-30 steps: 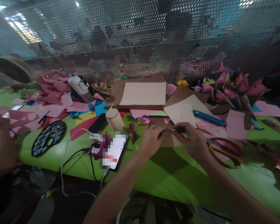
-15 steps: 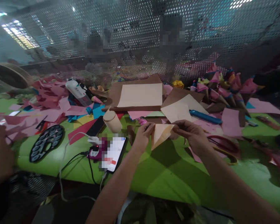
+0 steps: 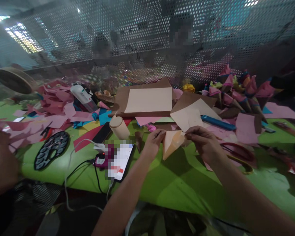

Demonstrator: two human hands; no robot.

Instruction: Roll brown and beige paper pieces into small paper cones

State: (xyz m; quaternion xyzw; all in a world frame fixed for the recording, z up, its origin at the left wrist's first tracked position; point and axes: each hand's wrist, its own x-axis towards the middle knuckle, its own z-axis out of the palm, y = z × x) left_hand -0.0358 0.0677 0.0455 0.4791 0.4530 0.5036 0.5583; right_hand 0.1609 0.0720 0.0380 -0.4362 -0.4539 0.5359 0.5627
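Note:
A cream paper cone [image 3: 172, 143] hangs point-down above the green table, its wide end turned up. My left hand [image 3: 155, 140] pinches its left top corner, thumb and fingers pressed together. On the other side my right hand [image 3: 202, 138] grips the right top corner between thumb and fingertips. Left of my left hand stands a loose roll of cream paper [image 3: 119, 128], with a small brown cone [image 3: 138, 141] close by. Red-handled scissors [image 3: 238, 151] lie to the right of my right hand.
A lit phone [image 3: 121, 164], a purple power strip [image 3: 103, 160] and cables lie at the left front. Cream sheets [image 3: 149, 100] lie behind. Finished-looking pink cones [image 3: 245, 90] crowd the back right. Another person's hand [image 3: 2, 160] shows at the left edge. A blue cutter [image 3: 218, 122] lies right.
The paper between my hands has opened from a flatter triangle into a fuller cone. My right hand has shifted slightly to the right along with its edge.

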